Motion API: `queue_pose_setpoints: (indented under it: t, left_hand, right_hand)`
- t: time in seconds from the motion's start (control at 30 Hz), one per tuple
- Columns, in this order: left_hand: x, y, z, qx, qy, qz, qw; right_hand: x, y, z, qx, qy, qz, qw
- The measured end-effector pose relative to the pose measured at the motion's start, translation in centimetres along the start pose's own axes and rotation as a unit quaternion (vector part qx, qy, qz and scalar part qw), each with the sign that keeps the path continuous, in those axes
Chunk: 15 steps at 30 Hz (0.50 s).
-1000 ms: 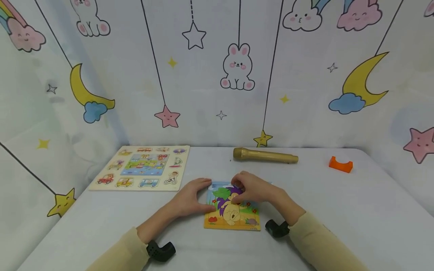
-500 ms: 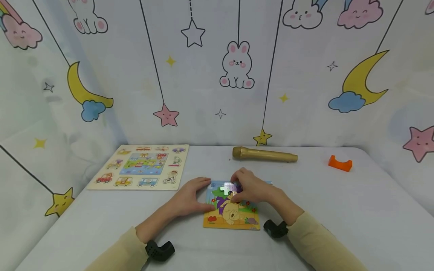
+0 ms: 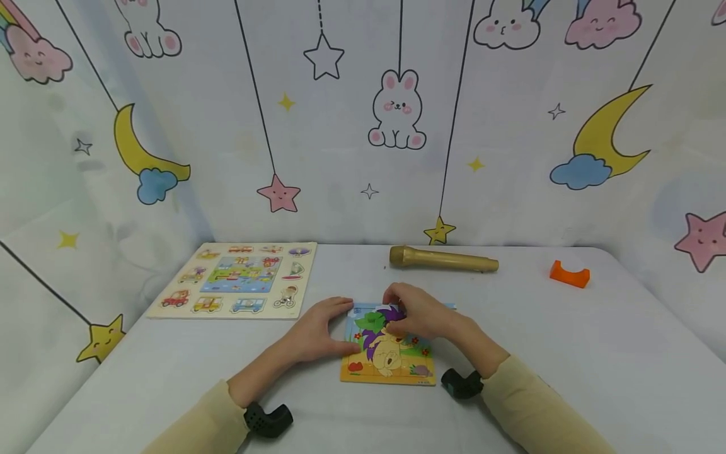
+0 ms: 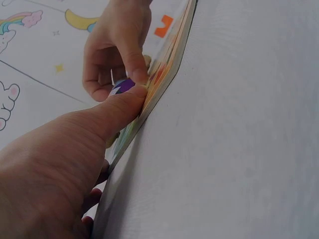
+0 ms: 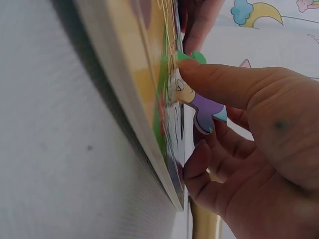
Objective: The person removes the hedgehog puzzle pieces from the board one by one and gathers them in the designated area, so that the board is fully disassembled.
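A small square jigsaw puzzle [image 3: 368, 376] with a yellow, purple-spined cartoon animal lies flat on the white table. My left hand [image 3: 316, 331] holds it at the left side, thumb on its face and fingers along the edge. Over the upper part of the picture, my right hand [image 3: 424, 313] pinches a puzzle piece. In the right wrist view that purple, green and yellow puzzle piece [image 5: 208, 108] sits tilted between thumb and fingers, close against the board. Whether it touches its slot cannot be told. The right hand hides the puzzle's upper right part.
A larger cream picture board [image 3: 306, 277] with vehicle drawings lies at the back left. Behind the puzzle lies a gold microphone-shaped stick [image 3: 445, 259]. An orange notched block [image 3: 570, 275] stands at the back right. A printed curtain [image 3: 340, 139] hangs behind the table.
The puzzle piece in my right hand has changed its tilt: half a second ago it gleamed white, now its colours show. The right hand has shifted very slightly; the left stays put.
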<state>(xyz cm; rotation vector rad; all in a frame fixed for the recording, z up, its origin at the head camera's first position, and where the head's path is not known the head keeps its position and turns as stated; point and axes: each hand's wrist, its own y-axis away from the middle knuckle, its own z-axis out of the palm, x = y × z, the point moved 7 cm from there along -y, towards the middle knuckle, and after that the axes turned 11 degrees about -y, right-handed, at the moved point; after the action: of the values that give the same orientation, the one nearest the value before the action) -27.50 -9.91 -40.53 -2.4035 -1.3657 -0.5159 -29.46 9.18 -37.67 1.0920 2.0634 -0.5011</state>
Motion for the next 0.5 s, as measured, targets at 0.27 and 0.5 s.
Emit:
queue_pose_setpoints:
  t: [0.27,0.5]
  left_hand:
    - [-0.08,-0.16,-0.09,0.002,0.004,0.003,1.0000]
    - [-0.15,-0.16,0.07,0.004,0.006,0.008,0.9999]
  right_hand:
    - [-0.35,0.12,-0.14,-0.012,-0.033,-0.037,0.9987]
    - [-0.39,0.31,-0.03,-0.023,-0.056,-0.043,0.9973]
